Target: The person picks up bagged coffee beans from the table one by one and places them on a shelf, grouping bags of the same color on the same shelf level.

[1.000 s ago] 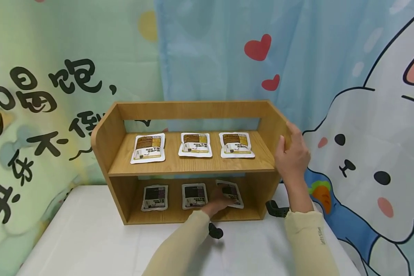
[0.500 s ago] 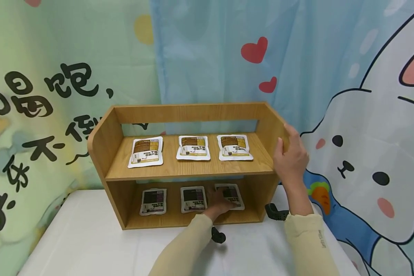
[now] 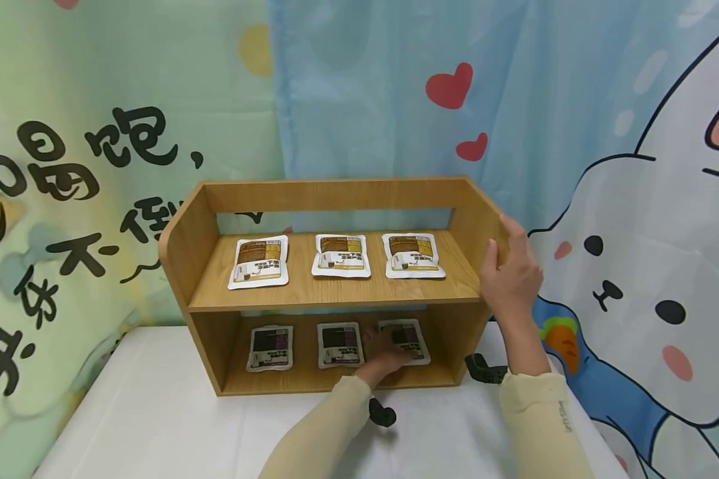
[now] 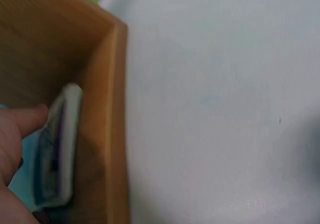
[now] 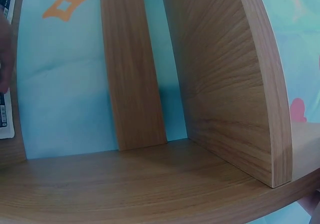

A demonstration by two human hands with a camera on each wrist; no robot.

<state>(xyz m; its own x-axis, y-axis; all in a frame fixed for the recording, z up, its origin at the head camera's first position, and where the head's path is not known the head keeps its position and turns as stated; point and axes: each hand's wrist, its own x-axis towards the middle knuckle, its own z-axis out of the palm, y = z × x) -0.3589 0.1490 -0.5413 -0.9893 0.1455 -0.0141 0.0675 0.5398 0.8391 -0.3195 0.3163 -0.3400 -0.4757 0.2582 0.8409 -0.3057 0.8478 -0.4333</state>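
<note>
In the head view, my left hand (image 3: 385,351) is over the right-hand pouch (image 3: 416,340) on the lower shelf. Its thumb (image 4: 34,118) reaches the pouch's near edge in the left wrist view; the other fingers are mostly hidden. This white-edged pouch, with a dark upper label, lies on the boards. To its left are two similar dark-label pouches, one in the middle (image 3: 340,346) and one at the left (image 3: 270,348). My right hand (image 3: 513,271) grips the right side panel of the wooden two-tier rack (image 3: 335,306), thumb inside.
On the upper shelf lie a left gold-label pouch (image 3: 259,261), a middle one (image 3: 341,255) and a right one (image 3: 414,255). The rack stands on a white-covered table (image 3: 174,432). A printed curtain (image 3: 365,100) hangs behind.
The right-hand lower pouch has turned slightly and sits straighter under my left hand. My right hand has kept its place on the side panel. The head view has shifted a little.
</note>
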